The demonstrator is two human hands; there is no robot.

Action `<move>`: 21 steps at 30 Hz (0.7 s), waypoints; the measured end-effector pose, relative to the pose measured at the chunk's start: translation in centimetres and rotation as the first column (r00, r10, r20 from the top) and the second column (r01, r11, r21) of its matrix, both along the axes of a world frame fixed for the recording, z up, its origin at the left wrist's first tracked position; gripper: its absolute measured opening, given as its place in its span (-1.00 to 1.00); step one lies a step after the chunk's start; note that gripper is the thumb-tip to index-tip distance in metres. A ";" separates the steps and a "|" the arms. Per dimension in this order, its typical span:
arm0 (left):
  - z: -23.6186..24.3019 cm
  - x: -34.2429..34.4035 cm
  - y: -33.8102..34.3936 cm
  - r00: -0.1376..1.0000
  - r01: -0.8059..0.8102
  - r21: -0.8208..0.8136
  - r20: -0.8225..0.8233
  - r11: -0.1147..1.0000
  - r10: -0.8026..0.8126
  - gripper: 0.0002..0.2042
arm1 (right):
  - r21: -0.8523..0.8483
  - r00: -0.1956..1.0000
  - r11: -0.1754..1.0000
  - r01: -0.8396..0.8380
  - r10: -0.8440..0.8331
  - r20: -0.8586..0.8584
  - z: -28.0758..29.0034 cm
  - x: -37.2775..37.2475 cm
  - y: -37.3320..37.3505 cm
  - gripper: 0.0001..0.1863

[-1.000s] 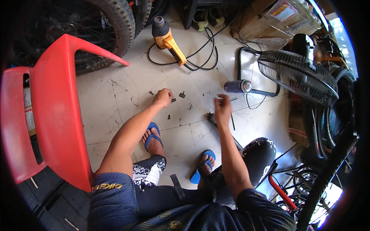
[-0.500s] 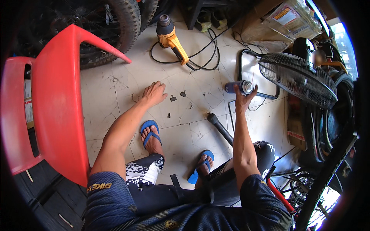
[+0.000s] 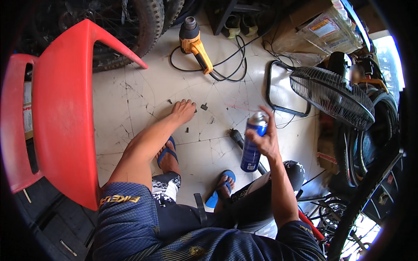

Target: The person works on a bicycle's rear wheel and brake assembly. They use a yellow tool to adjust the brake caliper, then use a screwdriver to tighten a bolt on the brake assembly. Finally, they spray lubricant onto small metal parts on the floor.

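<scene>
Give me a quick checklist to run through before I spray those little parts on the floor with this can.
1. Spray can gripped firmly in the right hand: ok.
2. Finger on the nozzle: ok, the forefinger lies over the top.
3. Nozzle aimed at the small dark parts: cannot tell, the can is upright and its opening is too small to see.
4. Left hand away from the spray path: not ok, its fingertips rest on the tiled floor right among the parts.
5. Feet in blue sandals clear of the parts: ok, they sit nearer the body.
6. Yellow power tool and cable apart from the parts: ok.
</scene>
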State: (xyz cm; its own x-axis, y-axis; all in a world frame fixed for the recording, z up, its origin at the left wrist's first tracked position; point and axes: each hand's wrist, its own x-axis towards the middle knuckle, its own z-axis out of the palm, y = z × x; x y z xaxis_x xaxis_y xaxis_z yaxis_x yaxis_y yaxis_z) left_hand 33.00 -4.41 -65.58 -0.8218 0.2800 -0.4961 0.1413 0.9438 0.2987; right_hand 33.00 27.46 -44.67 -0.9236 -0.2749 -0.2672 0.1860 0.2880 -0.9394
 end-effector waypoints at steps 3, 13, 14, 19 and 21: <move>-0.4 -0.8 0.3 0.999 0.032 -0.021 -0.029 0.999 -0.032 -0.66 | 0.112 0.979 0.975 -0.194 0.199 -0.033 -0.6 0.3 -1.3 -0.15; 3.0 -2.0 -4.9 0.977 -0.205 0.001 -0.057 0.979 0.205 -0.66 | 0.476 0.922 0.844 -0.249 0.357 -0.150 -4.2 0.4 -5.8 -0.26; 3.5 -1.9 -6.0 0.972 -0.230 -0.007 -0.061 0.973 0.229 -0.66 | 0.489 0.920 0.831 -0.265 0.369 -0.130 -4.5 0.4 -6.1 -0.26; 4.9 -1.3 -9.9 0.944 -0.325 -0.041 -0.073 0.945 0.321 -0.69 | 0.539 0.926 0.787 -0.300 0.377 -0.036 -5.7 0.1 -6.8 -0.28; 5.0 -1.0 -10.6 0.934 -0.353 -0.038 -0.077 0.935 0.349 -0.71 | 0.532 0.923 0.788 -0.310 0.383 -0.030 -6.2 -0.1 -7.1 -0.30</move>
